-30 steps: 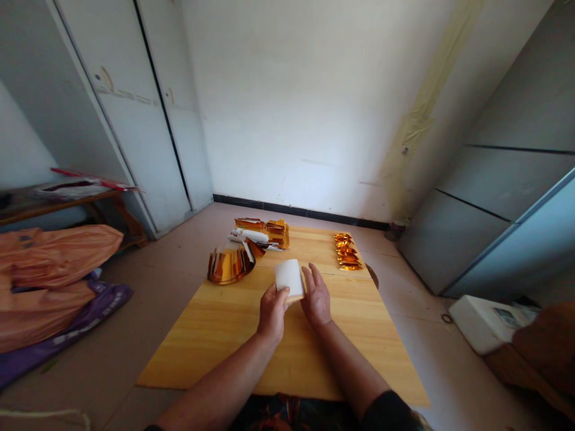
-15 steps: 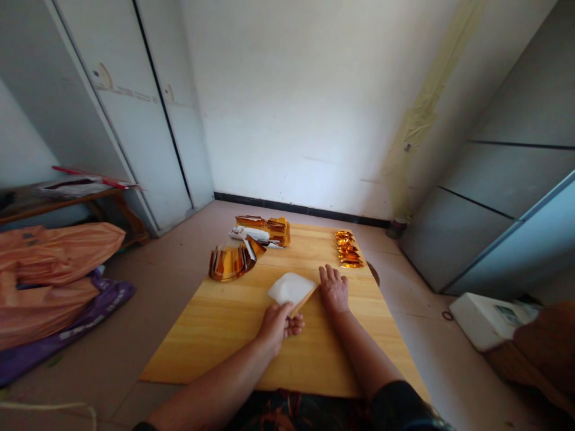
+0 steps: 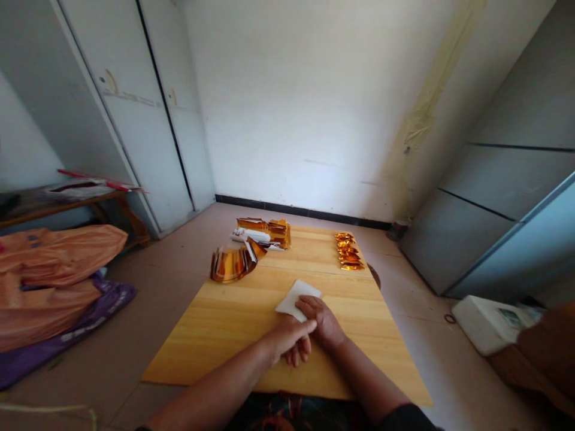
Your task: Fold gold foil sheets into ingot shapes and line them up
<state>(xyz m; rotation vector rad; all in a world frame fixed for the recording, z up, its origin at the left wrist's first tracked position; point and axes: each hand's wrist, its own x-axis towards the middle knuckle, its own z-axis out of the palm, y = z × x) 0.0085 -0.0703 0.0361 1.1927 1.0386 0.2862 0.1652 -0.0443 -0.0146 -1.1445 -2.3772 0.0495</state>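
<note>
A white paper sheet (image 3: 297, 296) lies flat on the wooden table (image 3: 224, 323), a little past my hands. My right hand (image 3: 324, 321) lies palm down on the sheet's near corner and presses it to the table. My left hand (image 3: 291, 340) is close against the right one, with its index finger stretched across the right hand's knuckles and its other fingers curled under. Whether the left hand pinches the paper is hidden.
A fanned stack of gold foil sheets (image 3: 232, 264) sits at the table's far left, with gold and white bundles (image 3: 265, 232) behind it. A row of folded gold pieces (image 3: 348, 252) lies far right. Orange and purple bags (image 3: 54, 281) lie on the floor left; a white box (image 3: 489, 323) sits right.
The paper, held up on edge a second ago, was laid down flat. My right hand came back from the table's right onto the sheet's near corner, and my left hand closed in beside it.
</note>
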